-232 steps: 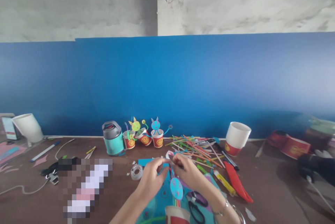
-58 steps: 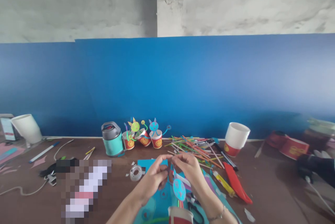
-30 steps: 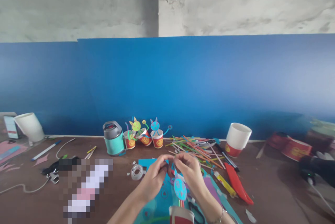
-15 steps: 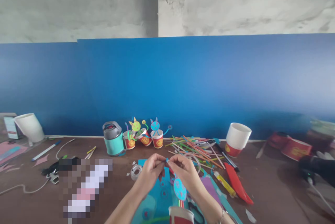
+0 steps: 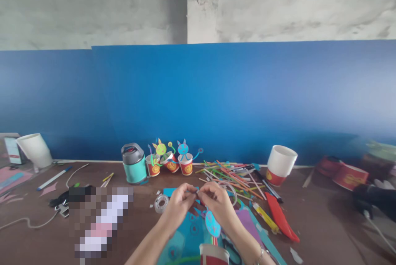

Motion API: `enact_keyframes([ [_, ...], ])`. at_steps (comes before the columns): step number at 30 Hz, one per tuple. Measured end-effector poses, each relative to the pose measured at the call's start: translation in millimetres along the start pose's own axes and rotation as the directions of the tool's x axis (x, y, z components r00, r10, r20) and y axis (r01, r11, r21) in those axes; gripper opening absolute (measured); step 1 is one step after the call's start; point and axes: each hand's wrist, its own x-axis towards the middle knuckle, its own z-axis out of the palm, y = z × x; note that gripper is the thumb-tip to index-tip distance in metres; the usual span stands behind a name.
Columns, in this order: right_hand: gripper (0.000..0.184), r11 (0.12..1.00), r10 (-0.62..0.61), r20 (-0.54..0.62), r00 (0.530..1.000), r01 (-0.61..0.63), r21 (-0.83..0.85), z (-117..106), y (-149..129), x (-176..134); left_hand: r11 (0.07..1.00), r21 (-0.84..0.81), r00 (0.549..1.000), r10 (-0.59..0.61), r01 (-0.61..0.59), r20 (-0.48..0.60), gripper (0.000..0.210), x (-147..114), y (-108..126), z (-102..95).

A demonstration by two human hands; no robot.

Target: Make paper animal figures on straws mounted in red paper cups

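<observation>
My left hand (image 5: pixel 183 198) and my right hand (image 5: pixel 215 198) meet over blue paper, thumbs and forefingers pinched close together. Whatever they grip between the fingertips is too small to make out. Just below my right hand, a blue paper cat face (image 5: pixel 213 223) stands on straws above a red and white paper cup (image 5: pixel 214 253). Round blue paper pieces with drawn hearts (image 5: pixel 194 229) lie on the blue sheet (image 5: pixel 185 242) beneath my left hand. Dark scissors (image 5: pixel 232 252) lie beside the cup, partly hidden by my right forearm.
Finished-looking cup figures (image 5: pixel 186 167) and a teal flask (image 5: pixel 135 168) stand at the back. A pile of coloured sticks (image 5: pixel 230 174), stacked cups (image 5: pixel 281 164), a red pouch (image 5: pixel 281 217) and a yellow glue tube (image 5: pixel 265 218) lie rightward. A tape roll (image 5: pixel 161 204) sits left of my hands.
My fingertips have shifted slightly, and the blue bit seen between them earlier no longer shows. My hands stay in nearly the same place; the cup and cat face have not moved.
</observation>
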Motion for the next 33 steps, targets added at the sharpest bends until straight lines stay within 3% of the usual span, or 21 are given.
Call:
enact_keyframes([
  [19,0.02,0.999,0.028,-0.06,0.998,-0.03,-0.037,-0.2,-2.8,-2.6,0.993,0.093,0.995,0.08,-0.075,-0.057,0.026,-6.4,2.8,9.5],
  [27,0.019,0.993,0.071,-0.072,0.995,-0.077,-0.094,-4.2,-5.5,-3.2,0.983,0.129,0.991,0.134,-0.131,-0.02,0.019,-7.6,-2.1,8.2],
  [33,0.011,0.997,0.044,-0.02,0.999,-0.045,-0.057,-6.3,-1.2,0.9,0.988,0.114,0.994,0.1,-0.103,0.037,0.029,-8.5,2.5,3.6],
])
